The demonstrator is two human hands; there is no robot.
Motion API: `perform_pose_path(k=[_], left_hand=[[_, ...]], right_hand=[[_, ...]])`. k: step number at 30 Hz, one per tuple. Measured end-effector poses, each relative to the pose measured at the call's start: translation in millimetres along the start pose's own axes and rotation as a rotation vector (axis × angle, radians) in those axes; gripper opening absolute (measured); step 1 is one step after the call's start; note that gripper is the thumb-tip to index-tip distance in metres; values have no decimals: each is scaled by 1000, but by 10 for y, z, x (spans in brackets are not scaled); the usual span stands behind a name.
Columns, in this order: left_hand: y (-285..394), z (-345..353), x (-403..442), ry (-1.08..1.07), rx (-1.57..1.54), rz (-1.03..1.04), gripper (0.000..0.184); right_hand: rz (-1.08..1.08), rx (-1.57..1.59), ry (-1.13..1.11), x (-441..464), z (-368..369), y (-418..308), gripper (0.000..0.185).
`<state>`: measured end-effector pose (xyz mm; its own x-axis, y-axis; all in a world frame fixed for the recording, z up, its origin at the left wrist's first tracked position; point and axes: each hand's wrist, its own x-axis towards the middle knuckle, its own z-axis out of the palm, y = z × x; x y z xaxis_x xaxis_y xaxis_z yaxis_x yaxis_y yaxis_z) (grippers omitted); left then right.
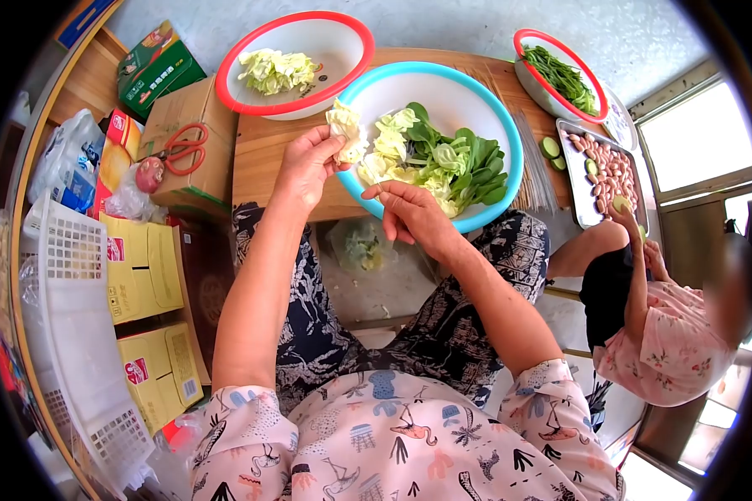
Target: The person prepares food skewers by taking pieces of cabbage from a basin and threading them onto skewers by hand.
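Clearly, the left hand [309, 159] pinches a partly covered pale leaf [348, 127]; whether the right hand [416, 215] grips anything, I cannot tell.

A crumpled, pale yellow piece of cabbage leaf [348, 132] is pinched in the left hand [312, 164], at the left rim of a blue-rimmed white bowl [516, 146]. The bowl is wide, round and set upright; its near-left rim is partly covered by the right hand [414, 215]. Torn cabbage pieces [386, 149], pale yellow to light green, are loosely scattered in its left and near parts. On the right, rounded dark green leaves [483, 163] are heaped, with lighter pieces mixed among them.
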<state>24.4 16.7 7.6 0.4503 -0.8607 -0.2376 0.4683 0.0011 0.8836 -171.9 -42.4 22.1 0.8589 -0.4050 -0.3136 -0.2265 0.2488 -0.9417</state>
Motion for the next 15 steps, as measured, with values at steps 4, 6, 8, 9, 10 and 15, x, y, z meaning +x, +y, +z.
perform_pose_path(k=[4, 6, 8, 9, 10, 15], left_hand=[[11, -12, 26, 29, -87, -45, 19], [-27, -60, 69, 29, -113, -41, 19], [-62, -77, 100, 29, -139, -37, 20], [-80, -71, 111, 52, -162, -16, 20], [-95, -68, 122, 76, -185, 5, 20], [-133, -72, 141, 117, -206, 24, 19]], right_hand=[[7, -7, 0, -8, 25, -26, 26], [12, -11, -4, 2, 25, -21, 26], [17, -15, -8, 4, 32, -19, 26], [8, -20, -12, 1, 39, -16, 27], [-2, -26, -15, 0, 44, -16, 27], [-1, -43, -26, -13, 70, -44, 30]])
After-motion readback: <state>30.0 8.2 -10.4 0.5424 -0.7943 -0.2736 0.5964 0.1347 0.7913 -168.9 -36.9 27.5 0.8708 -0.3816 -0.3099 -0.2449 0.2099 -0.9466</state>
